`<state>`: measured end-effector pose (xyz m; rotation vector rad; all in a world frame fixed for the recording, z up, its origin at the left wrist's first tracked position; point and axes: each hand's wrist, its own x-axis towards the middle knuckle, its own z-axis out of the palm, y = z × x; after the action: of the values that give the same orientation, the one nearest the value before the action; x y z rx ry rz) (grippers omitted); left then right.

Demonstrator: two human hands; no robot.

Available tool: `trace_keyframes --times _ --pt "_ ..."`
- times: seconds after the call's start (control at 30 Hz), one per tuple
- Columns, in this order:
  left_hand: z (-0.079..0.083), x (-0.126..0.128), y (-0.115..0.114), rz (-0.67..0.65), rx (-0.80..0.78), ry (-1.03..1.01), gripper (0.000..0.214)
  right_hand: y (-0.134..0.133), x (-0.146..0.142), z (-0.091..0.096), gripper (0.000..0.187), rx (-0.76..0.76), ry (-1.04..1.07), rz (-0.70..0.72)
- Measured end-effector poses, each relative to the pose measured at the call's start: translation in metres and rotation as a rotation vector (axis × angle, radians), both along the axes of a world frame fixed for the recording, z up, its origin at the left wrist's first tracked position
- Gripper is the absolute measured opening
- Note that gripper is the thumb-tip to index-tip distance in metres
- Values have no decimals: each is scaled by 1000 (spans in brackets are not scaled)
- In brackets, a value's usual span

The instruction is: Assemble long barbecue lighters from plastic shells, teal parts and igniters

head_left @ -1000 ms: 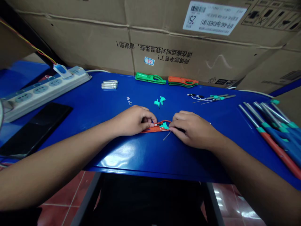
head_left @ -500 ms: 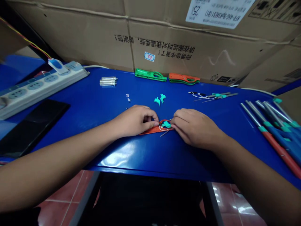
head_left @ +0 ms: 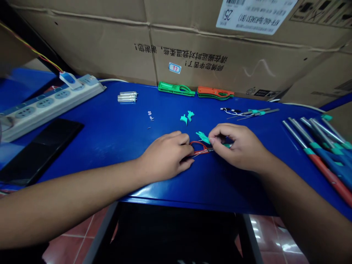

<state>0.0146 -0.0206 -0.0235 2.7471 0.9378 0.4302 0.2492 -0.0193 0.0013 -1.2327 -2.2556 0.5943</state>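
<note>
Head view looks down on a blue counter (head_left: 104, 146), where a left hand (head_left: 165, 156) and a right hand (head_left: 238, 145) meet just below a pair of teal plastic pieces (head_left: 187, 117). The right hand's fingers (head_left: 220, 132) pinch narrowly on a teal plastic clip (head_left: 202, 136), which juts out toward the left hand. A red wire loop (head_left: 199, 147) lies just below the pair, between the hands, and its far end runs in among the left hand's curled fingers (head_left: 187, 145). Whether they grip it is hidden. That hold seems meant to keep the loop steady while the right hand handles the clip.

Behind the pair sit green and orange plastic handles (head_left: 215, 92). To its left lie small metal bits (head_left: 150, 116) and clear tubes (head_left: 127, 96), then a power strip (head_left: 46, 101) and a black phone (head_left: 41, 150). To its right lie wired rods (head_left: 250, 113), then a row of metal-tipped rods with red and blue handles (head_left: 327, 167). Each kind appears grouped apart, probably so that it is easy to pick out.
</note>
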Motion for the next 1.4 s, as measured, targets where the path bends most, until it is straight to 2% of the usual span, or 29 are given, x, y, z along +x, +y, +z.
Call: trace_keyframes --times 0.17,0.47,0.7,1.0,1.4 --pt "-3 4 1 14 78 8 24 3 0 -9 8 36 -25 47" --pt "-4 6 -3 5 301 9 30 10 -6 -21 11 -59 -59 45" --pt "-12 15 -16 -152 236 0 26 7 -9 -26 11 75 -125 92" --pt "-15 15 -28 -144 359 52 17 -9 -16 -20 22 286 -220 26" --pt "-9 15 -36 -146 336 62 21 -16 -10 -33 20 332 -310 43"
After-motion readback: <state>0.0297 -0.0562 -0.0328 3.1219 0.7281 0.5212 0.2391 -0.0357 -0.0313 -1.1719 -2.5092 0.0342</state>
